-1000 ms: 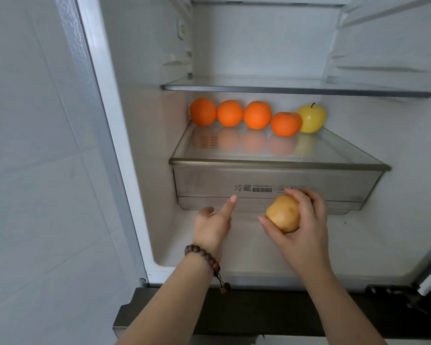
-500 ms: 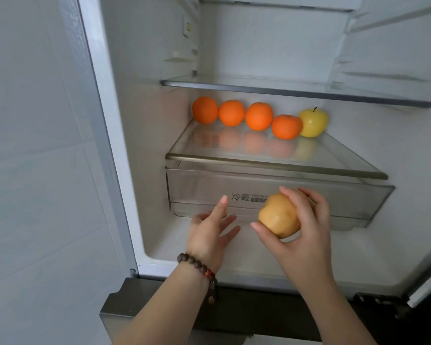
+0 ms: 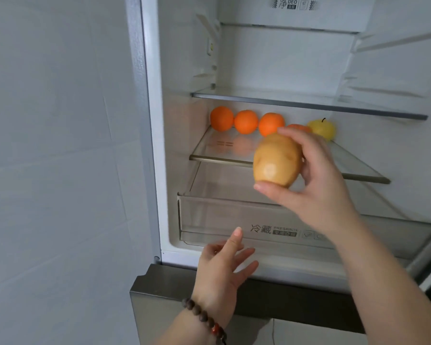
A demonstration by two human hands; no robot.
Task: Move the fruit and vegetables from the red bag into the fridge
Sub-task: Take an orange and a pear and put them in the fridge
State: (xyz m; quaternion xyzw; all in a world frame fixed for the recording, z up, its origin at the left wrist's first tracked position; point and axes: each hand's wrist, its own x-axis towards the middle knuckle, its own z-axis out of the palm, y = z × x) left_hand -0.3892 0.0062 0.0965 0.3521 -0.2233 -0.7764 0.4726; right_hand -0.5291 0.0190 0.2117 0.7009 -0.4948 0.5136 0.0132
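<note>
My right hand (image 3: 316, 185) grips a tan potato (image 3: 275, 161) and holds it above the pulled-out clear drawer (image 3: 209, 215) of the open fridge. My left hand (image 3: 224, 267) hovers with spread fingers just below the drawer's front, one fingertip near its lower edge. On the glass shelf (image 3: 219, 158) over the drawer stand several oranges (image 3: 221, 118) in a row and a yellow apple (image 3: 324, 129) at the right end. One orange is mostly hidden behind my right hand. The red bag is out of view.
A second glass shelf (image 3: 296, 104) runs above the fruit. The white wall (image 3: 60, 170) stands left of the fridge frame. A dark grey ledge (image 3: 164, 280) lies below the fridge compartment.
The drawer has slid out towards me. My right hand has lifted the potato from in front of the drawer to above its open top. My left hand has let go of the drawer front.
</note>
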